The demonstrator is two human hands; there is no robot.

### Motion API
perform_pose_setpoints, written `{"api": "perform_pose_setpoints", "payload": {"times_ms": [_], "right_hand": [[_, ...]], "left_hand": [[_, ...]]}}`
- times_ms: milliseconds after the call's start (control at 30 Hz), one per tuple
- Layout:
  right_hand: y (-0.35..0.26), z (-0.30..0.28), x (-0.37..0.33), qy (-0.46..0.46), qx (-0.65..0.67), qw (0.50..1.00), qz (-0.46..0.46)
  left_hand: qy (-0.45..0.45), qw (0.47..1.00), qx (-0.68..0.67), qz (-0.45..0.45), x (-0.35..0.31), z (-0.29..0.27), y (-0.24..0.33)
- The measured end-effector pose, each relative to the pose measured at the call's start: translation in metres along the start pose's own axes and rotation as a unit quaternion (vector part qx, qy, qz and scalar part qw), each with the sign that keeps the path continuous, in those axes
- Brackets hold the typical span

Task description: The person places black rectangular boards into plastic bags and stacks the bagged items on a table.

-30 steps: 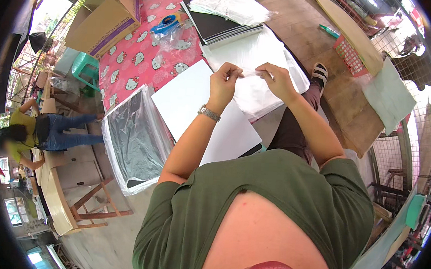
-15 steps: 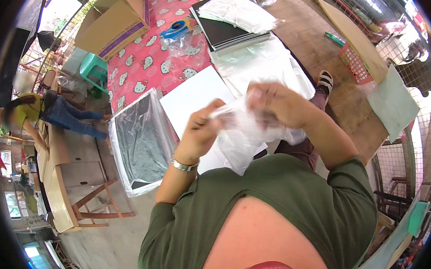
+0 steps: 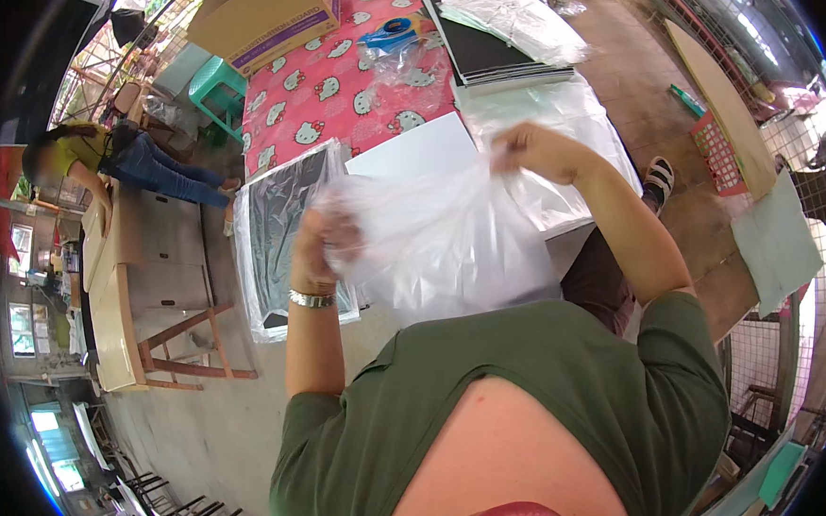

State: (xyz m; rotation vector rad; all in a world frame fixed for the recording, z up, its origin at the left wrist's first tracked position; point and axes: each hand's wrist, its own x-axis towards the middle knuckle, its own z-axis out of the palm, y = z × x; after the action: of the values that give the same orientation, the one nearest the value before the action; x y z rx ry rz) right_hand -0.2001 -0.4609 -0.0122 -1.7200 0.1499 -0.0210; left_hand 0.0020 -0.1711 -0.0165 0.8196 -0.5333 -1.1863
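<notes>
A clear plastic bag [image 3: 442,246] is stretched between my two hands, above the near edge of the table. My left hand [image 3: 331,244], blurred by motion, grips its left side with curled fingers. At the bag's upper right corner, my right hand [image 3: 538,154] pinches the film. Behind the bag lies a white board [image 3: 410,152], partly covered by it. To the left of my left hand, a black board in a clear plastic sleeve [image 3: 284,226] lies at the table's edge. Flat plastic bags [image 3: 573,116] lie beyond my right hand.
On the pink patterned tablecloth [image 3: 347,93] sit a blue tape dispenser [image 3: 396,32] and an open cardboard box [image 3: 267,22]. Black boards [image 3: 473,49] are stacked at the back under plastic packs. A co-worker [image 3: 140,161] leans on a wooden table at left. A red basket [image 3: 719,158] stands right.
My hands have moved apart, the left one leftward, spreading the bunched plastic bag wide. The whole view has shifted, so the table sits farther right.
</notes>
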Motion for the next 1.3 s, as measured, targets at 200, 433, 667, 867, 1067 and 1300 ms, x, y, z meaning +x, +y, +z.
{"api": "perform_pose_setpoints", "payload": {"times_ms": [200, 433, 667, 867, 1067, 1300], "right_hand": [[-0.022, 0.009, 0.038, 0.111, 0.195, 0.974, 0.031], [0.006, -0.015, 0.062, 0.055, 0.256, 0.964, -0.052], [0.027, -0.030, 0.070, -0.034, 0.182, 0.971, 0.150], [0.069, -0.051, 0.087, -0.007, 0.350, 0.936, -0.046], [0.111, -0.018, 0.156, 0.248, -0.199, 0.946, 0.061], [0.130, -0.030, 0.180, 0.161, -0.511, 0.835, 0.124]], "left_hand": [[0.097, 0.987, 0.130, -0.009, 0.021, -0.022, -0.021], [-0.060, 0.997, -0.031, 0.041, 0.027, -0.076, -0.031], [0.118, 0.991, -0.002, 0.059, 0.030, -0.070, -0.012], [0.147, 0.986, -0.072, -0.013, 0.063, -0.120, -0.019], [0.257, 0.703, 0.660, -0.067, 0.141, -0.182, -0.030], [0.085, 0.409, 0.904, -0.096, 0.160, -0.195, -0.036]]}}
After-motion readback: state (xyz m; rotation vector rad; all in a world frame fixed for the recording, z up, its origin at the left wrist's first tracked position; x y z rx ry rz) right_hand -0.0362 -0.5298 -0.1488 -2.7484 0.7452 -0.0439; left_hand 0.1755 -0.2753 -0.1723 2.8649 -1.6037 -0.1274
